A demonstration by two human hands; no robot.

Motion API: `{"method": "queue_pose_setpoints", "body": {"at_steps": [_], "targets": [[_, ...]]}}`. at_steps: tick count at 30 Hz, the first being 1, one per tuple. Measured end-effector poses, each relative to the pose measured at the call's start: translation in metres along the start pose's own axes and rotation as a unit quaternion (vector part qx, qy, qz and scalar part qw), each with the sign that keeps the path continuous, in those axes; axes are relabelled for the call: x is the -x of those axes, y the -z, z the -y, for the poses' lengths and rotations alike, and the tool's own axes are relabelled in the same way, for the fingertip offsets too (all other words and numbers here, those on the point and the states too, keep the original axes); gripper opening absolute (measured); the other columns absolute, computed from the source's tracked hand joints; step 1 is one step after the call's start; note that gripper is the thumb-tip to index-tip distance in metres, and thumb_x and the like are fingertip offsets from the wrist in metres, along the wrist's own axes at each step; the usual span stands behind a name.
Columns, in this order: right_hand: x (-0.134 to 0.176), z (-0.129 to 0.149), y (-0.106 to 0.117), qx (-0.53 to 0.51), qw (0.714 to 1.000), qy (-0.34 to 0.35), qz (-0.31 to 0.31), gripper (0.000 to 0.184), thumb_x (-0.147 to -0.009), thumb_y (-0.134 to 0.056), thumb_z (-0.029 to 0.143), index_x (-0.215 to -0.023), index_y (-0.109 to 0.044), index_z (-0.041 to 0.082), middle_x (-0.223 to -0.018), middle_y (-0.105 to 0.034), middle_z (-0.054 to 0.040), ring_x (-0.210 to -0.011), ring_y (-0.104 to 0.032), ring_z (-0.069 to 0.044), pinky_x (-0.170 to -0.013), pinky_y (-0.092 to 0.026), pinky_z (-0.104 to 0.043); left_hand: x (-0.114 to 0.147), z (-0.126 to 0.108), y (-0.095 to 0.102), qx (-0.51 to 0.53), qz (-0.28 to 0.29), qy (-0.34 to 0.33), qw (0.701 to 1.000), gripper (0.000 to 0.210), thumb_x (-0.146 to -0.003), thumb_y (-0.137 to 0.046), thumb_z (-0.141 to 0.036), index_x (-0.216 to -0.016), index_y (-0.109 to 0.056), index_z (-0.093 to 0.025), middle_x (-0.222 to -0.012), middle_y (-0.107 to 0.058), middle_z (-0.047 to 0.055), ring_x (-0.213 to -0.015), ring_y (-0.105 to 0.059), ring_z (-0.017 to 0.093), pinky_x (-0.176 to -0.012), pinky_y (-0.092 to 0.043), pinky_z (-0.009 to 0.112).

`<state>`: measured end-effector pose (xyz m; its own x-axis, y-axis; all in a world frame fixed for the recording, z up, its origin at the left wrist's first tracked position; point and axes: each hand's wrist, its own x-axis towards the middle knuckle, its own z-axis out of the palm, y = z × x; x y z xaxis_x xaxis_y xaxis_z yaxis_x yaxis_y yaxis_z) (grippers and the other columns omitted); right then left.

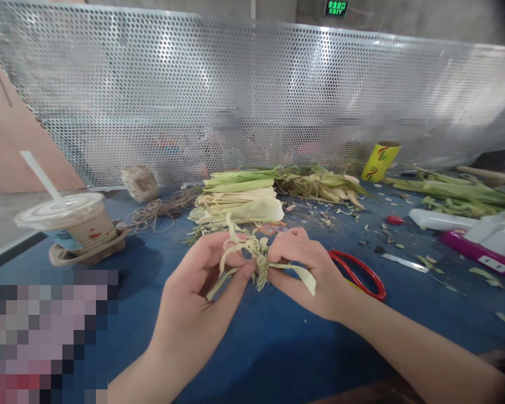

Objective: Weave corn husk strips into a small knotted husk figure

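Note:
A small knotted bundle of pale green corn husk strips (261, 268) is between my two hands, above the blue table. My left hand (197, 292) pinches it from the left, thumb and fingertips pressed at its middle. From the other side, my right hand (315, 269) grips it with curled fingers; its fingertips are partly hidden. Loose strip ends stick out left, right and upward. Just beyond the hands lies a stack of flat corn husks (239, 205), green on top and cream below. Red-handled scissors (379, 286) lie beside my right wrist, their blades hidden.
A lidded drink cup (88, 224) with a straw sits in a cardboard holder at left. Twine (157, 213) lies near it. More husks (320, 185), a yellow tube (381, 161), a blade (404, 262) and a purple-and-white device (467, 249) are to the right. A perforated metal screen (252, 84) stands behind.

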<state>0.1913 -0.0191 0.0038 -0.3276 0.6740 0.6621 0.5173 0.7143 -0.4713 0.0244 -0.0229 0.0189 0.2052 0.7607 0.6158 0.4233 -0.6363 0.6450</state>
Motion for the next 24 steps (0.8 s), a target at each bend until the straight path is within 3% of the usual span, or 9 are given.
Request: {"method": "queue_pose_setpoints", "body": {"at_steps": [3, 8, 10, 18, 24], "targets": [[0.0, -0.001, 0.0, -0.043, 0.999, -0.014, 0.017, 0.014, -0.078, -0.053, 0.017, -0.066, -0.046, 0.019, -0.061, -0.051, 0.0029, -0.059, -0.045, -0.01, -0.066, -0.031, -0.027, 0.001, 0.007, 0.001, -0.03, 0.006, -0.051, 0.998, 0.015, -0.074, -0.057, -0.01, -0.08, -0.05, -0.021, -0.079, -0.06, -0.003, -0.071, -0.061, 0.009, -0.065, -0.051, 0.016], [-0.003, 0.004, 0.002, -0.117, 0.992, -0.044, 0.025, 0.021, -0.079, -0.053, 0.021, -0.06, -0.045, 0.018, -0.057, -0.046, 0.0028, -0.056, -0.043, -0.01, -0.056, -0.034, -0.023, 0.003, 0.014, 0.006, -0.113, 0.019, -0.256, 0.96, 0.026, -0.074, -0.055, -0.001, -0.095, -0.054, -0.016, -0.081, -0.06, 0.001, -0.082, -0.057, 0.012, -0.077, -0.047, 0.023], [-0.004, 0.006, 0.004, -0.114, 0.992, -0.049, 0.032, 0.022, -0.079, -0.053, 0.019, -0.059, -0.045, 0.018, -0.057, -0.047, 0.0028, -0.056, -0.042, -0.01, -0.057, -0.035, -0.023, 0.002, 0.014, 0.006, -0.128, 0.023, -0.274, 0.953, 0.032, -0.075, -0.054, 0.001, -0.103, -0.055, -0.015, -0.085, -0.059, 0.003, -0.084, -0.055, 0.013, -0.08, -0.046, 0.025], [0.002, -0.005, 0.0, -0.023, 0.999, 0.021, 0.012, 0.02, -0.077, -0.055, 0.019, -0.059, -0.047, 0.018, -0.06, -0.054, 0.003, -0.06, -0.045, -0.01, -0.068, -0.033, -0.027, -0.004, 0.016, 0.003, -0.091, 0.074, -0.213, 0.97, 0.017, -0.079, -0.049, -0.005, -0.087, -0.061, -0.015, -0.081, -0.06, 0.004, -0.079, -0.057, 0.013, -0.07, -0.048, 0.021], [-0.003, -0.005, 0.008, 0.012, 0.997, -0.033, 0.069, 0.02, -0.078, -0.059, 0.029, -0.062, -0.052, 0.019, -0.059, -0.055, 0.0037, -0.06, -0.046, -0.011, -0.069, -0.029, -0.029, -0.012, 0.011, 0.011, -0.019, 0.162, -0.044, 0.986, 0.021, -0.08, -0.047, -0.012, -0.076, -0.066, -0.022, -0.074, -0.062, 0.0, -0.066, -0.059, 0.012, -0.061, -0.048, 0.02]]}}
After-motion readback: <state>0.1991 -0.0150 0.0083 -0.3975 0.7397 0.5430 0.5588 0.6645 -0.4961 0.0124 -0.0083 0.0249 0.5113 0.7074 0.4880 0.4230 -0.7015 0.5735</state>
